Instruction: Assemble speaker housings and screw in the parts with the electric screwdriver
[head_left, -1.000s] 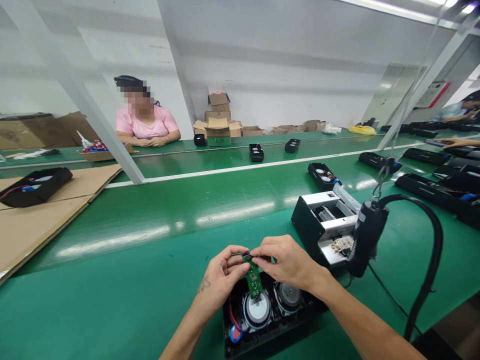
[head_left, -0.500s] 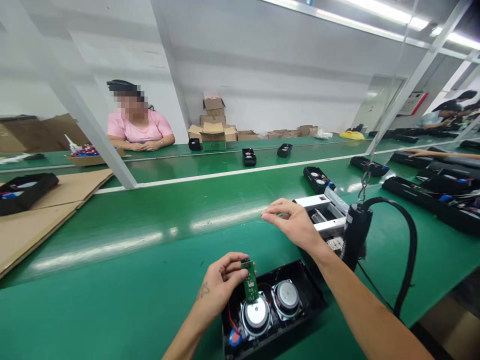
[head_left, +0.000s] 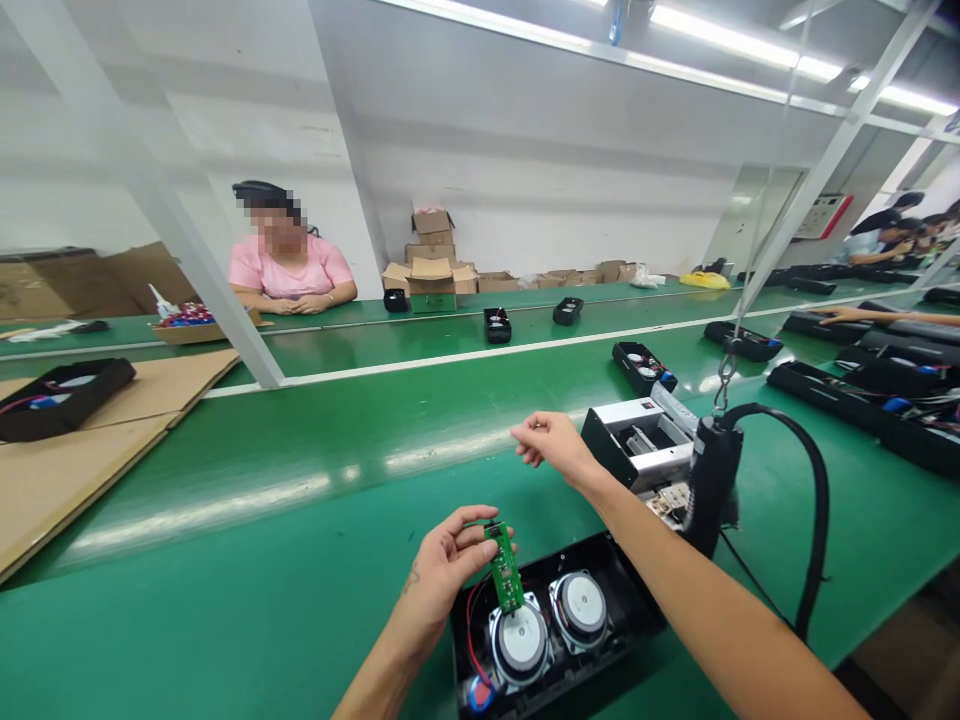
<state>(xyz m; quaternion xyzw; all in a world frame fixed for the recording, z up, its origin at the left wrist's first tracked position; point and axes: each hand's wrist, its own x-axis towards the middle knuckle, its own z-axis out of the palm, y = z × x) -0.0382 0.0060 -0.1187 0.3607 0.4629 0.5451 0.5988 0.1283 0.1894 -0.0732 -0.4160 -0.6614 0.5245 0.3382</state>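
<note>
My left hand pinches a narrow green circuit board between thumb and fingers. The board is tilted, its lower end just over a round speaker. That speaker and a second speaker sit side by side in an open black speaker housing, where red wires and a blue-and-red part also show at the near left corner. Above the green bench, beyond the housing, my right hand has its fingers closed together. Whatever may be between those fingertips is too small to see.
A screw-feeder-like white and black box stands right of my right hand. Beside it a black power tool hangs from a chain. More black housings lie along the bench. Cardboard is at left; a person sits across.
My right hand has drawn slightly nearer and its fingers have curled closer together. My left hand still holds the circuit board over the housing. The view has shifted a little.
</note>
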